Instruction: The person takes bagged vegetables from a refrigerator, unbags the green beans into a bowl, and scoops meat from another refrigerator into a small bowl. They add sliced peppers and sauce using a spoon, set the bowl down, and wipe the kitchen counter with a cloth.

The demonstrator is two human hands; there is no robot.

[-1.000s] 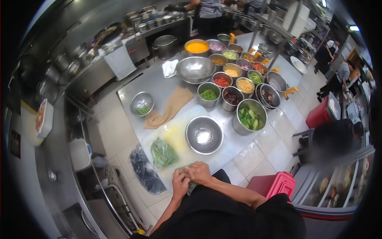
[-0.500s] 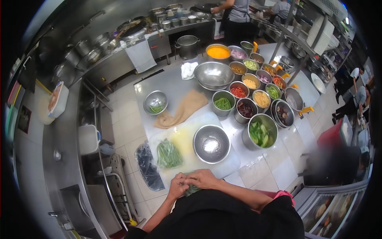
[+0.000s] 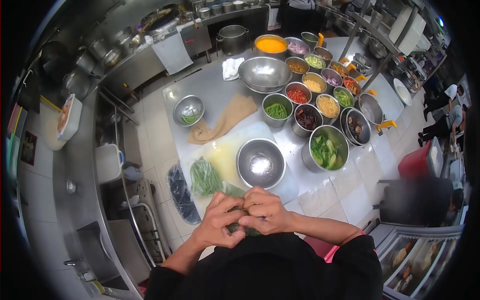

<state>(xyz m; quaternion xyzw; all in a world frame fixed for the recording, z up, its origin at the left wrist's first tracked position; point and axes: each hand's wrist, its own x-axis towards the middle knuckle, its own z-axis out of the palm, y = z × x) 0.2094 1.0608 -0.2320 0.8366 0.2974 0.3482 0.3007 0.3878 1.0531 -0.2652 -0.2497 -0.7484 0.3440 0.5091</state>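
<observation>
Left hand: the held green packet (image 3: 250, 231) is pinched by the bent fingers of the left hand (image 3: 219, 220), close in front of the dark-clothed torso.
Right hand: the same packet is gripped by the curled fingers of the right hand (image 3: 265, 211); the two hands are brought together, and the exact finger contacts are partly hidden.
Packet position: held at the near edge of the white cutting board (image 3: 227, 150); its contents cannot be clearly made out.
On board: a clear bag of long green vegetables (image 3: 205, 177) is laid at the left, just beyond the left hand; a steel mixing bowl (image 3: 260, 163) is set to its right, beyond the right hand.
Table, left side: a brown cloth (image 3: 225, 120) is spread partly along the board's far edge; beside it, a small steel bowl (image 3: 188, 111) is seen with some greens inside.
Table, far side: a wide steel bowl (image 3: 265, 74) is placed near a crumpled white cloth (image 3: 232, 68).
Table, right side: metal containers are grouped closely, with chopped red, yellow, green and purple foods held in them; cut leafy greens (image 3: 325, 151) are contained in the large near pot.
Left of board: a dark plastic bag (image 3: 182, 195) is seen by the table edge.
</observation>
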